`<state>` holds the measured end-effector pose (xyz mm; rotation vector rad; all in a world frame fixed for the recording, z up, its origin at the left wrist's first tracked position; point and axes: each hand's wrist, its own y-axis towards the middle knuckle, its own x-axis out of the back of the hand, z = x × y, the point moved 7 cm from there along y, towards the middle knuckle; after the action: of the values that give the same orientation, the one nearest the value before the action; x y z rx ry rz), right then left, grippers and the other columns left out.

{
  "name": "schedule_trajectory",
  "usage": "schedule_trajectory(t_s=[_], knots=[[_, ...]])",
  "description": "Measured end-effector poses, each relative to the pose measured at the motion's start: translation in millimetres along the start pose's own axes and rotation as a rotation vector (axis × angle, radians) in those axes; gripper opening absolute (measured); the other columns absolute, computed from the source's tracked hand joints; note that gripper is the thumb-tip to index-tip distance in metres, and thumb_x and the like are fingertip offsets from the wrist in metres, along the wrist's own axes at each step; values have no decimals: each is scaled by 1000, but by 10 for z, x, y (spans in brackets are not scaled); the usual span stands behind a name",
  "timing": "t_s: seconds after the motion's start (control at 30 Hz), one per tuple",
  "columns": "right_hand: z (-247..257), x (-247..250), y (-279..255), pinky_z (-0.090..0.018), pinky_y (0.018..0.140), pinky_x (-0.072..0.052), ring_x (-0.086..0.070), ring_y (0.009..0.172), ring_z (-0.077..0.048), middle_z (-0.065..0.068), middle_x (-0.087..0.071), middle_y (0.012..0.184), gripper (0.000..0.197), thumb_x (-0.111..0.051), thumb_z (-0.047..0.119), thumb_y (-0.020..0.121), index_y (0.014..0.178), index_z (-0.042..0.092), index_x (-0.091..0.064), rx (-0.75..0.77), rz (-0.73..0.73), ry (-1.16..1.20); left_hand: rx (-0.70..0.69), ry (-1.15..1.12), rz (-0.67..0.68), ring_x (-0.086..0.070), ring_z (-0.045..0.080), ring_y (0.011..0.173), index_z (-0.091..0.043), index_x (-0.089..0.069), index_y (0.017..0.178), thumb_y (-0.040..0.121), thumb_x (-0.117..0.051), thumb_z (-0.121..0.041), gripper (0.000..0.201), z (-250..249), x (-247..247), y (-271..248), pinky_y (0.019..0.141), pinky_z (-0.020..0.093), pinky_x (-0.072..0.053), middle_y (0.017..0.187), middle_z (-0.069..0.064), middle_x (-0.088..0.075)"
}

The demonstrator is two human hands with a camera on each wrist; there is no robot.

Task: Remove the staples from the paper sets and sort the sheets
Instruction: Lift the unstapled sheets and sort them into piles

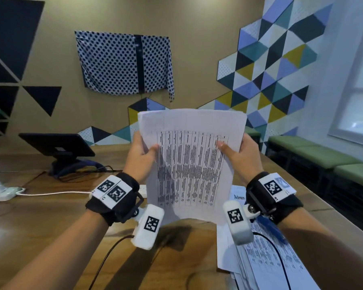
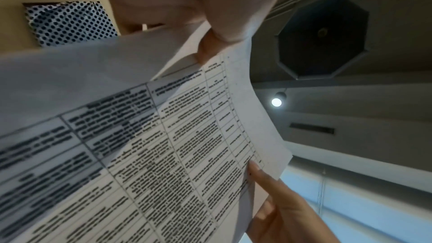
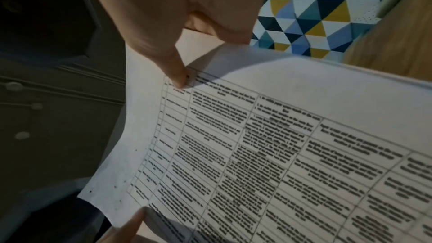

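A set of white sheets (image 1: 191, 160) printed with a table stands upright in the air above the wooden table. My left hand (image 1: 142, 155) grips its left edge, thumb on the front. My right hand (image 1: 237, 152) grips the right edge the same way, thumb on the print. In the left wrist view the sheets (image 2: 163, 145) part slightly at the edge under my left hand (image 2: 210, 43), and the right hand (image 2: 275, 191) shows at the far side. The right wrist view shows the printed sheets (image 3: 268, 154) with the right thumb (image 3: 173, 69) pressed on them. No staple is visible.
A pile of more printed sheets (image 1: 264, 254) lies on the table (image 1: 50, 222) at the lower right. A dark tablet on a stand (image 1: 59, 147) and a white power strip (image 1: 2, 192) with cables sit at the left. Green benches (image 1: 323, 155) line the right wall.
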<state>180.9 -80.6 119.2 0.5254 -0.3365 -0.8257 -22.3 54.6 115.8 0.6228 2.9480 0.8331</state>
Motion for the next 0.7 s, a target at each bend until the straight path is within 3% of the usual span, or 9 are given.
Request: schedule_trajectory(t_s=[0.07, 0.13, 0.23, 0.33, 0.43, 0.53, 0.63, 0.7], knots=[[15, -2, -3, -38, 85, -51, -61, 97, -23, -8, -63, 104, 29, -65, 4, 82, 106, 11, -51, -7, 19, 36, -1, -16, -21, -52, 7, 92, -16, -34, 110, 93, -45, -1, 25, -13, 35, 3, 85, 26, -42, 101, -7, -53], [-117, -46, -47, -34, 84, -50, -59, 100, -22, -11, -60, 113, 39, -65, 1, 81, 114, 9, -45, -96, 75, 62, 42, -21, 1, -51, 11, 99, -15, -33, 114, 93, -45, 1, 29, 75, 18, -69, 88, 28, -41, 106, -5, -52], [-326, -96, -144, -43, 87, -51, -59, 104, -28, -15, -60, 114, 39, -65, -1, 80, 113, 7, -44, -205, 95, 27, 127, 1, 31, -48, 15, 112, -11, -35, 127, 92, -43, 3, 38, 272, -49, -148, 92, 31, -40, 117, -1, -50], [-221, -81, -115, -53, 95, -46, -59, 107, -29, -11, -62, 111, 32, -65, 1, 81, 102, 20, -52, -136, 74, 2, 114, -8, 6, -54, 18, 109, -14, -39, 118, 93, -41, 1, 29, 202, -51, -82, 87, 33, -47, 108, -4, -55], [-86, -29, -62, -53, 95, -46, -58, 109, -29, -13, -62, 115, 32, -66, 4, 81, 107, 16, -53, -52, 60, 15, 53, -47, -35, -55, 8, 97, -15, -41, 111, 93, -43, 1, 25, 56, 5, -27, 83, 25, -45, 103, -7, -55], [-182, -45, -157, -51, 96, -46, -57, 110, -26, -11, -60, 117, 39, -65, 1, 80, 113, 14, -49, -80, 89, 29, 49, -61, -53, -54, 9, 99, -16, -41, 113, 89, -44, 6, 33, 95, 28, -128, 85, 25, -44, 105, -5, -55], [-407, -116, -316, -53, 94, -46, -57, 110, -26, -10, -59, 119, 47, -67, 3, 77, 118, 14, -48, -148, 128, -40, 106, -54, -72, -55, 6, 91, -20, -39, 112, 87, -44, 9, 38, 293, -15, -254, 72, 18, -47, 103, -7, -55], [-420, -116, -326, -51, 95, -47, -57, 110, -25, -9, -60, 118, 47, -66, 2, 77, 119, 12, -49, -153, 122, -45, 110, -45, -73, -58, 16, 93, -19, -39, 111, 86, -43, 11, 40, 294, -24, -242, 74, 29, -53, 106, -1, -57]])
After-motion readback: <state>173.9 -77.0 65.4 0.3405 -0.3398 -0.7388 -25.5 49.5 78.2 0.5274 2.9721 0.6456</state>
